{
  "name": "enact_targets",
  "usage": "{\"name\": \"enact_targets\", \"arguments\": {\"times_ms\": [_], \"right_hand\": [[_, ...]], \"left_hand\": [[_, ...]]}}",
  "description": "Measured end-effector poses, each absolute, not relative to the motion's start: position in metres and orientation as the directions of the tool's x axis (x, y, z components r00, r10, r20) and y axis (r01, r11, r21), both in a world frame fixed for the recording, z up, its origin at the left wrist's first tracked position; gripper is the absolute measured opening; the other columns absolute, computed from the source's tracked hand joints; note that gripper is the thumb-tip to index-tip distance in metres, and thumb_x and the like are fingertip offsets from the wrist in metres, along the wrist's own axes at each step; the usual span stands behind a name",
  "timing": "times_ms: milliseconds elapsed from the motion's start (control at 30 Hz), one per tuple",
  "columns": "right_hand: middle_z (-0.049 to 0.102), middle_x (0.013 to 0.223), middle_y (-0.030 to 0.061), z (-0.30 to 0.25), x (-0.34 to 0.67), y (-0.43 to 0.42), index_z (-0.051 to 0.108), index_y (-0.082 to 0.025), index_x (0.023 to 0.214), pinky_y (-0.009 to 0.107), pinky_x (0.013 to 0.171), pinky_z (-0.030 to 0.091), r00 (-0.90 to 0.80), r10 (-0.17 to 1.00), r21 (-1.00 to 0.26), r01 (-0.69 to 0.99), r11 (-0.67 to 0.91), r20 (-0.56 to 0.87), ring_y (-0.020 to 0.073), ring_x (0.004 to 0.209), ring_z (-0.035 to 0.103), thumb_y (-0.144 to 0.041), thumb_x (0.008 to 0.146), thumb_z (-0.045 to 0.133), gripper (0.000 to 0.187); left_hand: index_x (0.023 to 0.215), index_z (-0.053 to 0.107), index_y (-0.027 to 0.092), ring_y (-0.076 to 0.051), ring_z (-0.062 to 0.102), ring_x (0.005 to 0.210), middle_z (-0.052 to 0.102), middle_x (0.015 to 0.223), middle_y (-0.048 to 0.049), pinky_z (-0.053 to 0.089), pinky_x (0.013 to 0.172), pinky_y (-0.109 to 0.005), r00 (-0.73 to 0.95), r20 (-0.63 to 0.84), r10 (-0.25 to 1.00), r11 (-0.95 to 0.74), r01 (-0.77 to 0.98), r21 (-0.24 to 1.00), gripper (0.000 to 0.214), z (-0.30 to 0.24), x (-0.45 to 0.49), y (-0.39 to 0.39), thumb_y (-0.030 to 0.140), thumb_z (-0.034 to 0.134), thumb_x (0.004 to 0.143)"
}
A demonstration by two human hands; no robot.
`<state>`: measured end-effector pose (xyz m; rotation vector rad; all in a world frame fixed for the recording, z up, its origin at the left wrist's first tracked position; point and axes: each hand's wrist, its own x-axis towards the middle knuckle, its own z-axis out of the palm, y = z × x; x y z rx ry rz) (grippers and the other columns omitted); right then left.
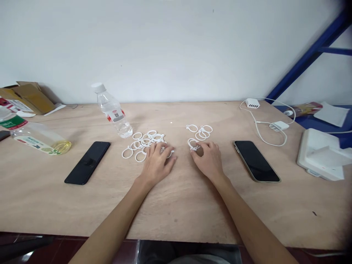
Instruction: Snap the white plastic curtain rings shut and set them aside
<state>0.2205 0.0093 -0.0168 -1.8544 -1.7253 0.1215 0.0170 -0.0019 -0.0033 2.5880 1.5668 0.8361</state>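
Observation:
A pile of several white plastic rings lies on the wooden table left of centre. My left hand rests palm down at its near right edge, fingers curled over a ring. A smaller group of white rings lies to the right. My right hand sits just below that group, its fingertips pinched on one white ring.
A black phone lies left of the rings and another phone right of them. A clear water bottle stands tilted behind the pile; another bottle lies at far left. A white charger and cable, a white box and cardboard sit around the edges.

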Motion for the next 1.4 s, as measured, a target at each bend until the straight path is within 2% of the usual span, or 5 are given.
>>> {"name": "enact_targets", "arguments": {"times_ms": [267, 467, 1033, 1233, 1400], "right_hand": [[0.065, 0.097, 0.0099, -0.016, 0.22, 0.008, 0.072, -0.019, 0.099, 0.041, 0.089, 0.041, 0.116, 0.942, -0.506, 0.86, 0.063, 0.316, 0.0275, 0.097, 0.052, -0.024, 0.078, 0.061, 0.024], [0.065, 0.097, 0.0094, -0.016, 0.221, 0.008, 0.063, -0.017, 0.113, 0.042, 0.087, 0.041, 0.134, 0.938, -0.53, 0.846, 0.061, 0.321, 0.0277, 0.096, 0.053, -0.02, 0.076, 0.058, 0.037], [0.066, 0.099, 0.0107, -0.017, 0.221, 0.009, 0.066, -0.018, 0.107, 0.041, 0.087, 0.042, 0.109, 0.92, -0.583, 0.799, 0.145, 0.377, 0.0266, 0.096, 0.054, -0.022, 0.085, 0.054, 0.025], [0.068, 0.097, 0.011, -0.012, 0.22, 0.009, 0.07, -0.018, 0.093, 0.043, 0.091, 0.042, 0.192, 0.903, -0.64, 0.76, 0.112, 0.386, 0.0274, 0.098, 0.054, -0.017, 0.083, 0.054, 0.019], [0.068, 0.098, 0.0068, -0.004, 0.208, 0.0, 0.067, -0.022, 0.103, 0.038, 0.089, 0.046, 0.066, 0.874, -0.741, 0.563, 0.366, 0.481, 0.0228, 0.097, 0.058, -0.023, 0.083, 0.057, 0.023]], "left_hand": [[0.127, 0.055, 0.023, -0.028, 0.045, 0.114, 0.054, 0.134, -0.0061, 0.036, 0.094, -0.046, 0.559, 0.341, 0.755, -0.642, 0.737, 0.213, 0.042, 0.008, 0.055, 0.031, 0.013, 0.046, 0.087], [0.095, 0.07, 0.019, -0.026, 0.05, 0.106, 0.069, 0.104, -0.0056, 0.039, 0.089, -0.043, 0.667, 0.299, 0.682, -0.73, 0.644, 0.229, 0.025, 0.007, 0.071, 0.063, 0.012, 0.049, 0.085], [0.086, 0.07, 0.02, -0.017, 0.065, 0.083, 0.073, 0.088, -0.0018, 0.05, 0.083, -0.031, 0.314, 0.286, 0.905, -0.417, 0.524, 0.743, 0.013, 0.011, 0.07, 0.052, 0.021, 0.058, 0.083], [0.087, 0.067, 0.02, -0.02, 0.06, 0.09, 0.069, 0.089, -0.0041, 0.049, 0.087, -0.038, 0.223, 0.401, 0.888, -0.453, 0.566, 0.688, 0.009, 0.018, 0.057, 0.034, 0.022, 0.059, 0.084], [0.086, 0.065, 0.019, -0.026, 0.047, 0.117, 0.051, 0.126, -0.0124, 0.041, 0.101, -0.045, 0.306, 0.5, 0.81, -0.566, 0.632, 0.53, 0.009, 0.016, 0.04, 0.008, 0.023, 0.057, 0.085]]}}
